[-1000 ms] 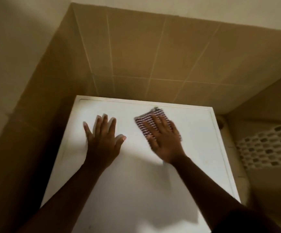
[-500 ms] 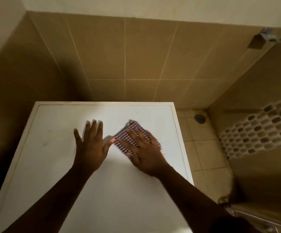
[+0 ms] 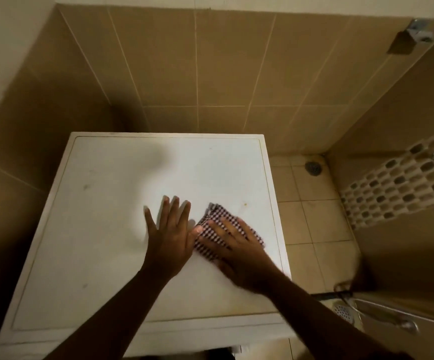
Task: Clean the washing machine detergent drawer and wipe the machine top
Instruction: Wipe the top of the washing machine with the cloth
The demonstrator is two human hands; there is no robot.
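Note:
The white washing machine top (image 3: 101, 229) fills the lower left of the head view, with a few small dark marks on its left side. A folded red-and-white checked cloth (image 3: 212, 231) lies on its right half. My right hand (image 3: 239, 249) presses flat on the cloth with fingers spread. My left hand (image 3: 170, 233) rests flat on the bare top just left of the cloth, fingers straight, its thumb touching the cloth's edge. The detergent drawer is out of sight.
Tan tiled walls (image 3: 210, 74) close in behind and to the left of the machine. To the right lies a tiled floor with a round drain (image 3: 313, 167), a mosaic strip (image 3: 397, 188) and a metal handle (image 3: 382, 315) at the lower right.
The cloth and my right hand have slid from the back middle of the top toward the front right. My left hand stays flat beside it. The view has tilted down.

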